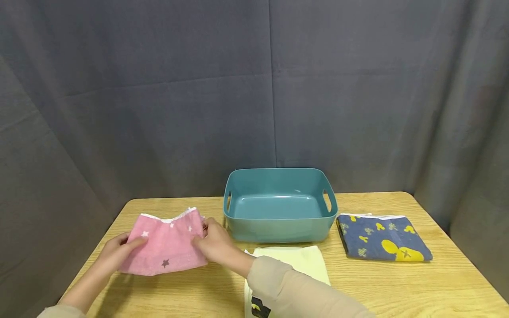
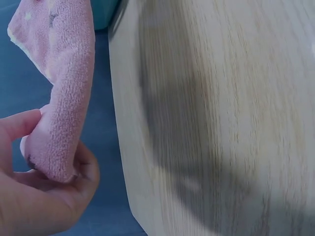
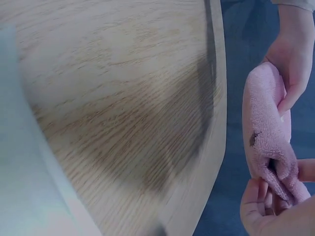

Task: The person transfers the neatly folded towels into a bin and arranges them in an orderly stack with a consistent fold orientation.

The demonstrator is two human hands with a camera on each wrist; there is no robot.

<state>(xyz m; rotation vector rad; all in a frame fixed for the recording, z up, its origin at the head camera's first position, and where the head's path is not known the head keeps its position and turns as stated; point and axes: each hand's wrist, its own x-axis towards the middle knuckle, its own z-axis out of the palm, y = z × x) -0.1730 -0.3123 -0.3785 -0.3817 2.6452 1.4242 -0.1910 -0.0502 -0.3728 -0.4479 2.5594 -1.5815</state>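
Note:
A folded pink towel (image 1: 167, 245) with star prints and a white edge is held up over the left part of the table. At its left end my left hand (image 1: 117, 251) pinches it, thumb on the near face. My right hand (image 1: 216, 243) grips the right end, near the teal basket. In the left wrist view the towel (image 2: 71, 93) hangs between the thumb and curled fingers of my left hand (image 2: 54, 196). The right wrist view has both hands on the towel (image 3: 263, 113), its end bunched in the fingers of my right hand (image 3: 275, 211).
An open teal basket (image 1: 282, 232) with side handle holes stands at the table's back middle. Right of it lies a folded navy towel (image 1: 381, 238) with yellow figures. A pale yellow towel (image 1: 306, 263) lies in front, partly under my right sleeve (image 1: 294, 287). Grey curtains (image 1: 199, 110) surround the table (image 1: 377, 291).

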